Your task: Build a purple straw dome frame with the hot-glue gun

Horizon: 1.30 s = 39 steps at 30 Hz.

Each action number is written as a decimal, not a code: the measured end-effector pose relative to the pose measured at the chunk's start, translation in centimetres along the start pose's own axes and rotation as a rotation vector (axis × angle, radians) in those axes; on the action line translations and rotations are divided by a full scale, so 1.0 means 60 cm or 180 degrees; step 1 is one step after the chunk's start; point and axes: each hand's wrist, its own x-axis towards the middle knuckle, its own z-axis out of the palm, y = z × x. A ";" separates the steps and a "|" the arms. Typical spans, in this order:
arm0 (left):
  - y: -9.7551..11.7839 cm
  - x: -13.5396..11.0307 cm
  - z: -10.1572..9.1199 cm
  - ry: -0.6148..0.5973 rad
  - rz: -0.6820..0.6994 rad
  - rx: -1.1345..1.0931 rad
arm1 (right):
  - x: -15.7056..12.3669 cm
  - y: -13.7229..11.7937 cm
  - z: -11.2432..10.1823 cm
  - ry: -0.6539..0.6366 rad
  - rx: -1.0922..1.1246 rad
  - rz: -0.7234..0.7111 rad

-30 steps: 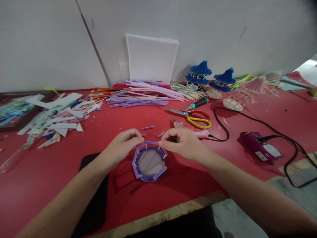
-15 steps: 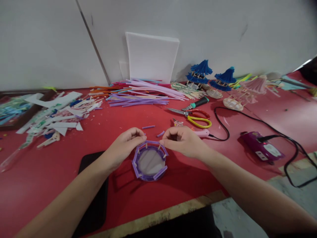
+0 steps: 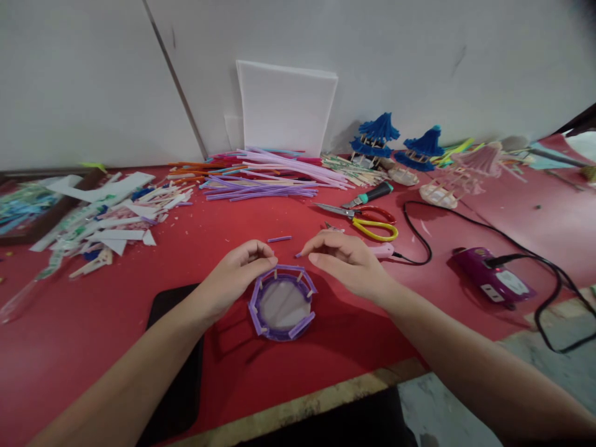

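Purple straw ring [image 3: 281, 303]: it is lying flat on the red table [image 3: 84, 323] just in front of the person. It is an eight-sided frame of short straw lengths with small pale pegs sticking up at the corners, and it is sitting between the two hands.
Left hand [image 3: 235, 272]: the fingers are curling together and the tips are pinching the ring's far left corner.
Right hand [image 3: 347, 261]: it is hovering just above the ring's far right side with the fingers loosely stretched out, gripping nothing that I can see.
Straw offcuts: one short purple piece [image 3: 298, 255] is lying right at the right index fingertip, and another [image 3: 279, 239] is lying a little farther back.
Tools: the scissors [image 3: 367, 223] with red and yellow handles are resting beyond the right hand. A pink corded tool [image 3: 380, 251] is peeking out just behind it, and its black cable is running to a purple adapter [image 3: 493, 282].
Far edge: a heap of long coloured straws [image 3: 265, 177] is lying below a white board [image 3: 286, 108] that is leaning on the wall. Two blue straw pagodas [image 3: 377, 139] are standing to the right of the heap.
Left side: paper scraps [image 3: 107, 217] are piling up, and a black mat [image 3: 179, 372] is lying under the left forearm.
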 end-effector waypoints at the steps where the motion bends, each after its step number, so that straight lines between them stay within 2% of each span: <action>1: -0.001 0.000 0.000 0.0006 0.0000 -0.0012 | -0.001 0.002 0.000 -0.0007 -0.0046 -0.0143; 15: -0.001 0.003 0.000 -0.0056 0.0088 0.0024 | -0.002 0.001 0.004 -0.0437 -0.0316 -0.1288; 30: 0.001 0.001 0.003 -0.0028 0.0101 0.0035 | 0.006 -0.007 0.009 -0.0371 -0.0421 -0.1439; 39: 0.001 0.000 0.005 -0.0017 0.0108 0.0105 | 0.010 -0.006 0.009 -0.0269 -0.0398 -0.1319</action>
